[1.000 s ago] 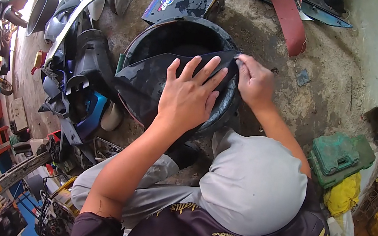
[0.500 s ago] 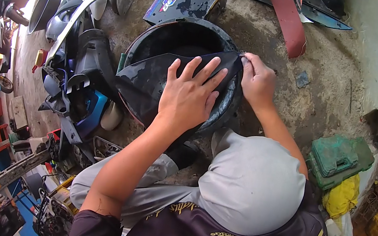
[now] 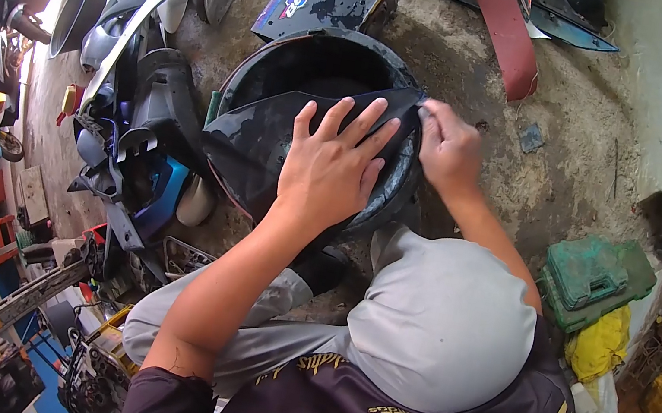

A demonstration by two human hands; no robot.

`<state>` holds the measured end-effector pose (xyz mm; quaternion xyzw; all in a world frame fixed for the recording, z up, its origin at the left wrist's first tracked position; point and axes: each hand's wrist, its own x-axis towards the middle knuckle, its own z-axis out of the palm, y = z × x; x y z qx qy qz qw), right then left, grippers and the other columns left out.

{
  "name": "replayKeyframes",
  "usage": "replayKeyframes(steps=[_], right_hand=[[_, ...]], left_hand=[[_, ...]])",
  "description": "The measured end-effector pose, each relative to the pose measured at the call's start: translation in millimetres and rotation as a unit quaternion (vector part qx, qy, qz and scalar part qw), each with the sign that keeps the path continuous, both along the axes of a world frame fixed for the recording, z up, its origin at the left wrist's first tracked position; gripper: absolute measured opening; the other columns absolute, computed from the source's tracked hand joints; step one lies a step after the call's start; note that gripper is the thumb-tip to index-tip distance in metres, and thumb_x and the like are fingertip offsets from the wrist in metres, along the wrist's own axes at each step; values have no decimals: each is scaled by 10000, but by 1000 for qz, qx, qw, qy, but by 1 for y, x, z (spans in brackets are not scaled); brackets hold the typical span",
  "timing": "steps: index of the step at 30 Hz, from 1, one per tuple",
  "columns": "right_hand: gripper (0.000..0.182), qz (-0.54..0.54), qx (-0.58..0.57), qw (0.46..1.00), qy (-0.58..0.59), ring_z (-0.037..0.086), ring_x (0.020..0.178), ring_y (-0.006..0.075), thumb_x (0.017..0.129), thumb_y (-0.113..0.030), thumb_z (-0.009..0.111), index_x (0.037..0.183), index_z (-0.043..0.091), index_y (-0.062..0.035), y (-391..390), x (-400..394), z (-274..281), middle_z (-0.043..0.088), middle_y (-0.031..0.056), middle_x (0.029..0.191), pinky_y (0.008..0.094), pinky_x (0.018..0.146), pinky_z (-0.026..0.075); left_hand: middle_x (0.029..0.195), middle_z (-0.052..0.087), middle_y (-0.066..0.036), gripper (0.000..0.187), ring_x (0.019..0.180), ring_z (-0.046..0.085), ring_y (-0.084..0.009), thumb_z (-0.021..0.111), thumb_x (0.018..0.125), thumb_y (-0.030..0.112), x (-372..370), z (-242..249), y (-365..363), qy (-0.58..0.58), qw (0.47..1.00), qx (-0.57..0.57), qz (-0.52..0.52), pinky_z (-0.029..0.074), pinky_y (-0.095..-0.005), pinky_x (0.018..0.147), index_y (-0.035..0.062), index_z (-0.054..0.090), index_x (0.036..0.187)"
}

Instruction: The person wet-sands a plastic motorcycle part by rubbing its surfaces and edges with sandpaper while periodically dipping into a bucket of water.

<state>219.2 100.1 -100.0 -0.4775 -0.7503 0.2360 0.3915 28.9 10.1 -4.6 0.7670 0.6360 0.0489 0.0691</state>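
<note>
A black plastic panel (image 3: pixel 250 140), wet and pointed at its right end, rests across the rim of a round black tub (image 3: pixel 253 71). My left hand (image 3: pixel 330 158) lies flat on the panel with its fingers spread, pressing on its face. At the panel's right tip, my right hand (image 3: pixel 450 148) is closed in a pinch. A small greyish bit shows between its thumb and forefinger, too small to name. The tub's inside is dark, and the panel covers its near part.
Behind the tub lies a black panel with BEAT lettering (image 3: pixel 300 0). A red strip (image 3: pixel 507 43) is at the upper right. Motorcycle fairings (image 3: pixel 169 101) crowd the left side. A green case (image 3: pixel 590 280) and yellow bag (image 3: pixel 599 343) sit on the right, beyond my grey-clad knee (image 3: pixel 443 322).
My right hand has shifted slightly downward at the panel's tip, its fingers somewhat blurred. My left hand and the panel stay in place.
</note>
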Motion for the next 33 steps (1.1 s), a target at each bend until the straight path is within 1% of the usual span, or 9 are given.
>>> replayKeyframes(steps=[7,11,14,20,21,24,28,29,33], right_hand=[[133,39,-13,999,20,769,870,421,1004,-100,700,1126,742,-69,-9,-5,9,784,200,978,494,722,605],[133,-6,-46,997,53,773,874,411,1010,-89,686,1117,756,-52,3,-4,6,783,207,975,474,737,610],[140,27,-14,999,30,774,875,410,1005,-82,691,1122,763,-54,-12,-5,9,785,209,977,469,740,611],[134,23,-22,999,14,774,886,415,991,-66,694,1109,757,-56,-12,1,7,787,204,975,477,745,611],[124,24,5,999,35,773,891,418,999,-73,687,1100,756,-49,-14,-1,5,786,209,977,480,745,609],[123,7,-29,999,27,775,875,413,993,-73,700,1096,763,-49,6,2,2,784,215,969,478,737,608],[123,25,-5,999,27,800,853,370,1028,-84,708,1111,751,-6,-9,5,2,790,215,959,400,725,600],[124,22,-31,999,37,775,890,414,1005,-81,697,1105,759,-41,-8,5,2,784,212,983,459,738,608],[126,11,-17,999,34,783,898,406,988,-89,722,1103,769,-69,16,2,-2,791,201,981,458,757,616]], left_hand=[[1659,530,27,567,1477,479,-315,696,988,290,0,0,0,-1,1000,-2,1,304,-590,1241,286,619,1550],[1660,529,27,567,1478,479,-314,696,988,288,1,0,-1,2,1000,0,0,302,-587,1243,289,619,1550],[1662,527,27,566,1478,479,-314,694,989,288,0,0,0,3,1000,-1,-1,299,-585,1244,290,620,1550],[1661,529,25,560,1477,480,-312,691,991,286,-1,1,0,1,1000,-1,0,296,-584,1245,286,624,1547],[1660,529,25,558,1476,480,-312,690,992,284,-1,1,-1,1,1000,-1,1,297,-584,1245,286,625,1545],[1658,531,24,553,1475,480,-311,686,994,286,0,0,1,4,1000,1,-4,298,-584,1243,283,627,1543],[1652,537,19,553,1472,483,-310,685,992,287,0,0,0,-1,1000,-1,-2,304,-589,1236,278,625,1543],[1652,538,17,557,1472,483,-309,685,991,289,0,0,2,-3,1000,3,-4,305,-590,1235,278,623,1545],[1656,535,12,569,1472,484,-305,687,987,295,-2,-1,-2,1,1000,-1,-4,309,-593,1232,279,616,1551]])
